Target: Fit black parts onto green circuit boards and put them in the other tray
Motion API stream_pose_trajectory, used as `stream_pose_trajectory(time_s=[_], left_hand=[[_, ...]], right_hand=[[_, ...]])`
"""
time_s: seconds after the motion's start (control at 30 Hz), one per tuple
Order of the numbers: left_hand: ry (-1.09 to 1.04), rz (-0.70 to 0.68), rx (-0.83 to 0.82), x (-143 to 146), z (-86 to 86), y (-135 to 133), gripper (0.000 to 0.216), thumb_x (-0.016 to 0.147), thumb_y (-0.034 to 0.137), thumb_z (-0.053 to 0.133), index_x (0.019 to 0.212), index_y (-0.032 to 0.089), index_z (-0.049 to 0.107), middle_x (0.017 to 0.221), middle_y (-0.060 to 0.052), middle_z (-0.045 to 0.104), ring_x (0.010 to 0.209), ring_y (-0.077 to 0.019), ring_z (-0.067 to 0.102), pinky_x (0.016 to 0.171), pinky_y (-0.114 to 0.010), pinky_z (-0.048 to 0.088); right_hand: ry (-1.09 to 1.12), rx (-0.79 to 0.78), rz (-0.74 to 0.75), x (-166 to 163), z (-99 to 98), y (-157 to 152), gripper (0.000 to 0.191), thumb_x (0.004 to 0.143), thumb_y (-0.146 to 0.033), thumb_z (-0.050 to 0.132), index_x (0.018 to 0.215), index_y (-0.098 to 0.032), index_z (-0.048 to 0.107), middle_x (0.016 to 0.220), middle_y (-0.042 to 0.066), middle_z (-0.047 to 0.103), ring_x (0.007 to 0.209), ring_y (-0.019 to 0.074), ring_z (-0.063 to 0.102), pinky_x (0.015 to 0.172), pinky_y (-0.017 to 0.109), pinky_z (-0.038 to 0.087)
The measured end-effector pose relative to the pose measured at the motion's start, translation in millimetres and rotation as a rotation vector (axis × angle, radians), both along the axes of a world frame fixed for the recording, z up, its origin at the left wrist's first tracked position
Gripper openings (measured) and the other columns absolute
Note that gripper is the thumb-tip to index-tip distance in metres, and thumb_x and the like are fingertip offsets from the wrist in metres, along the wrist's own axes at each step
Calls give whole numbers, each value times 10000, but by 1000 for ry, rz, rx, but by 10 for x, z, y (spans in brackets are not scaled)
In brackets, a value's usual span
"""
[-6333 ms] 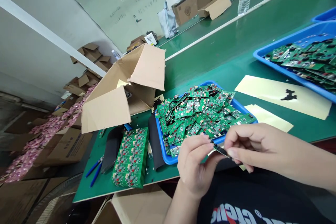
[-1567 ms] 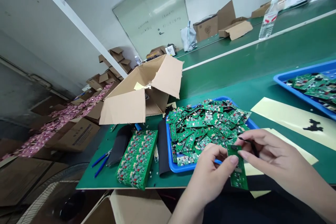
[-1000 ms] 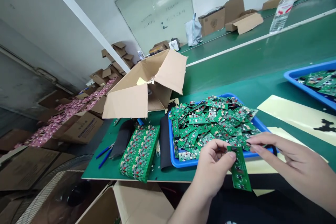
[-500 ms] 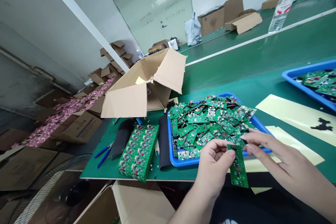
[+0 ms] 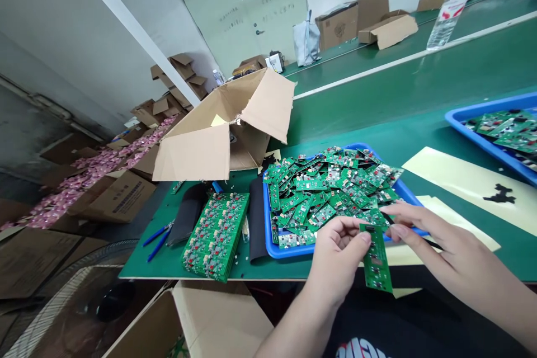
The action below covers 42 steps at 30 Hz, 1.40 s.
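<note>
The fingers [image 5: 361,240] of my left hand [image 5: 335,260] are clamped on a green circuit board [image 5: 377,265], which I hold just on my side of the blue tray [image 5: 289,253], toward its right end. My right hand [image 5: 432,235] pinches a slim dark piece [image 5: 386,217] near the board's upper end. Small boards [image 5: 327,196] heap the tray; left of it lie stacked panels [image 5: 216,235], then blue-handled pliers [image 5: 156,243].
</note>
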State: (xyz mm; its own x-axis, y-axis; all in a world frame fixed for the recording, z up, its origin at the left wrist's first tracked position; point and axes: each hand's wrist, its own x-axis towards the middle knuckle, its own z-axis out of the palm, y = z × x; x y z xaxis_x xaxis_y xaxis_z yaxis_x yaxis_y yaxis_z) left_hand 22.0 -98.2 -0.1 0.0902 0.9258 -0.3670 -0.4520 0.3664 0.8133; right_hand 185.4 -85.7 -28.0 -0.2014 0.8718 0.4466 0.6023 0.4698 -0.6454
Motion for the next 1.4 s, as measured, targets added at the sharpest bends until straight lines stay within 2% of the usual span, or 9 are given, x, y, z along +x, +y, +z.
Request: stream_pose_trajectory(time_s=[0.2, 0.47, 0.73, 0.8, 0.87, 0.97, 1.03, 1.17, 1.4], left_hand=[[62, -15, -6, -7, -15, 4, 278, 587, 294, 840, 761, 132, 695, 714, -1, 633, 615, -91, 525, 612, -225, 447], [20, -53, -21, 11, -36, 19, 284, 586, 311, 837, 775, 131, 726, 664, 1, 633, 559, -77, 494, 586, -220, 432], [29, -26, -48, 11, -46, 23, 274, 581, 280, 823, 780, 121, 721, 688, 2, 618, 583, -75, 516, 552, -195, 419], [31, -25, -35, 9, -48, 25, 259, 590, 275, 819, 778, 124, 722, 677, 4, 614, 581, -75, 514, 558, -197, 425], [38, -29, -25, 7, -54, 24, 251, 604, 277, 813, 787, 128, 729, 667, 3, 611, 581, -80, 517, 567, -205, 435], [60, -33, -23, 5, -69, 21, 255, 610, 287, 811, 799, 132, 738, 674, -4, 616, 589, -88, 525, 580, -216, 442], [74, -32, -24, 2, -76, 21, 258, 611, 286, 811, 803, 129, 738, 689, -10, 623, 590, -85, 525, 582, -216, 438], [74, -31, -22, 2, -81, 27, 256, 608, 277, 809, 796, 126, 723, 686, -5, 621, 585, -84, 524, 570, -211, 430], [55, -23, -8, 17, -85, 19, 240, 614, 256, 805, 788, 130, 698, 686, -1, 614, 610, -91, 532, 577, -203, 430]], right_hand=[[2, 5, 45, 36, 70, -8, 224, 938, -302, 432, 1064, -250, 610, 883, 39, 746, 716, 205, 739, 605, 270, 598], [-2, -53, 51, 56, 41, -25, 244, 944, -306, 433, 1101, -240, 609, 891, 30, 750, 701, 191, 740, 633, 262, 603], [-56, 1, 60, 58, 74, -31, 240, 954, -290, 416, 1112, -256, 593, 893, 34, 749, 694, 198, 737, 602, 274, 592], [-94, 24, 94, 46, 73, -38, 316, 970, -285, 390, 1247, -276, 543, 922, 39, 745, 682, 188, 729, 594, 270, 583], [-129, 47, 132, 34, 75, -46, 432, 982, -269, 366, 1411, -301, 406, 918, 37, 739, 662, 177, 717, 594, 263, 575], [-140, 51, 155, 21, 81, -55, 524, 987, -238, 350, 1499, -308, 259, 815, 17, 724, 647, 170, 706, 610, 250, 569], [-156, 64, 156, 17, 83, -55, 515, 986, -243, 359, 1492, -295, 280, 827, 24, 726, 673, 178, 709, 643, 259, 572], [-234, 143, 153, 18, 80, -42, 501, 990, -261, 365, 1487, -259, 302, 980, 64, 734, 775, 203, 717, 743, 313, 582], [-285, 177, 159, 9, 48, -26, 485, 978, -241, 379, 1462, -229, 347, 966, 68, 726, 836, 218, 716, 787, 355, 585]])
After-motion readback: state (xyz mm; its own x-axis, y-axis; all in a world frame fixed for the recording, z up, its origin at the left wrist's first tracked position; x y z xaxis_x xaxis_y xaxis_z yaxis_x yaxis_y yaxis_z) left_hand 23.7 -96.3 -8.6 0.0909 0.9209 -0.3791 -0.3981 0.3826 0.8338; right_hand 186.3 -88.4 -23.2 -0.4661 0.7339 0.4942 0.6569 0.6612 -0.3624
